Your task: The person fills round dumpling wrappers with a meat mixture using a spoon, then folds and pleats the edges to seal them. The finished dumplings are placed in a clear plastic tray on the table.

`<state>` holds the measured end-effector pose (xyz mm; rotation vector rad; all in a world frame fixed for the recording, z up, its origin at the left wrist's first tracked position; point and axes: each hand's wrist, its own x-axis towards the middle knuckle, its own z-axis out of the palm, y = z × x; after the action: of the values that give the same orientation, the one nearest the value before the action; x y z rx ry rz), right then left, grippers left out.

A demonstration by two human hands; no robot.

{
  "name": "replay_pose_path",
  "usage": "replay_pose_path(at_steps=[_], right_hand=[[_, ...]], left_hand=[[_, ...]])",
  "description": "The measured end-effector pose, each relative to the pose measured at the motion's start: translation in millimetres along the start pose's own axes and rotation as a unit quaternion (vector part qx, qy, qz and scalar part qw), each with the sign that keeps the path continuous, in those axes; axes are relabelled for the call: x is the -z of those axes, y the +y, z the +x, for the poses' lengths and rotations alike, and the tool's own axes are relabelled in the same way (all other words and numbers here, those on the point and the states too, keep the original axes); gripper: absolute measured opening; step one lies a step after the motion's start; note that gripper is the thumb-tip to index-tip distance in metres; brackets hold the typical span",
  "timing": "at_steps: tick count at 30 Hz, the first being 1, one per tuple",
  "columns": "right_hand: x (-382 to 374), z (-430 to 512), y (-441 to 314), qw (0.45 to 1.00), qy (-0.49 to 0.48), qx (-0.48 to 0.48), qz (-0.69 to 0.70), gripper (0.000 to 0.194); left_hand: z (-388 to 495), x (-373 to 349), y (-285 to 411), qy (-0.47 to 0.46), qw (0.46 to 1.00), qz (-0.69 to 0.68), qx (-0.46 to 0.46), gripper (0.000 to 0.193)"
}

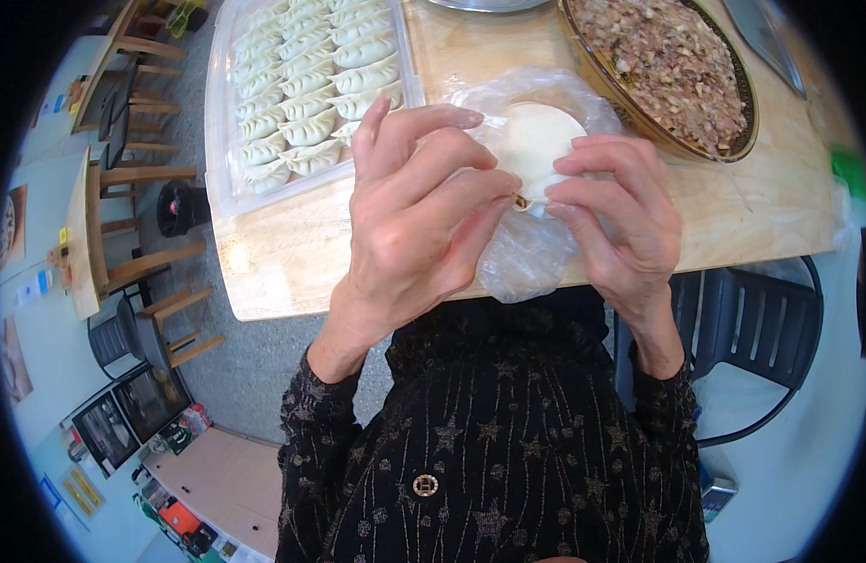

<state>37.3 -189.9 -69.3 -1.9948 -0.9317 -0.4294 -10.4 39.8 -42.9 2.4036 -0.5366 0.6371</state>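
Between my two hands is a partly folded dumpling [537, 205], with a bit of brown filling showing at its left end. My left hand [422, 204] pinches that end between thumb and index finger, its other fingers raised. The thumb and fingers of my right hand [619, 200] grip the dumpling's right side. Just beyond my fingertips lie round dough wrappers [545, 130] on a clear plastic bag [528, 264]; whether it is one or a stack I cannot tell. My fingers hide much of the dumpling.
A clear plastic tray [225, 200] with rows of pleated dumplings [312, 156] stands left on the wooden table [292, 267]. At the right is a large bowl [595, 77] of chopped meat filling [668, 63]. A metal dish [489, 5] sits at the far edge; a dark chair [749, 324] stands right.
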Motion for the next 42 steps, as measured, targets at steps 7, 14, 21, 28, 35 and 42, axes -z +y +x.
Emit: replay_pose_path(at_steps=[7, 14, 21, 28, 35, 42], right_hand=[[0.3, -1.0, 0.7, 1.000, -0.002, -0.001, 0.002, 0.026], [0.9, -1.8, 0.9, 1.000, -0.001, 0.001, 0.004, 0.025], [0.9, -1.2, 0.4, 1.000, 0.001, 0.003, 0.003, 0.023], [1.2, -0.3, -1.3, 1.000, 0.007, -0.017, -0.003, 0.023], [1.7, -0.3, -1.1, 1.000, 0.006, -0.014, -0.002, 0.023], [-2.4, 1.5, 1.3, 0.999, 0.035, 0.003, 0.005, 0.021]], left_hand=[[14.2, 4.3, -3.0, -0.072, 0.993, 0.049, -0.076, 0.022], [22.6, 5.8, -4.9, -0.093, 0.988, 0.066, -0.105, 0.021], [22.9, 4.0, -0.4, -0.083, 0.996, -0.004, -0.042, 0.018], [11.5, 0.6, 3.3, -0.037, 0.999, -0.034, 0.014, 0.018], [-4.6, -1.9, 3.7, -0.019, 0.999, -0.020, 0.017, 0.022], [-6.3, -16.3, 0.4, 0.005, 0.998, -0.057, 0.021, 0.022]])
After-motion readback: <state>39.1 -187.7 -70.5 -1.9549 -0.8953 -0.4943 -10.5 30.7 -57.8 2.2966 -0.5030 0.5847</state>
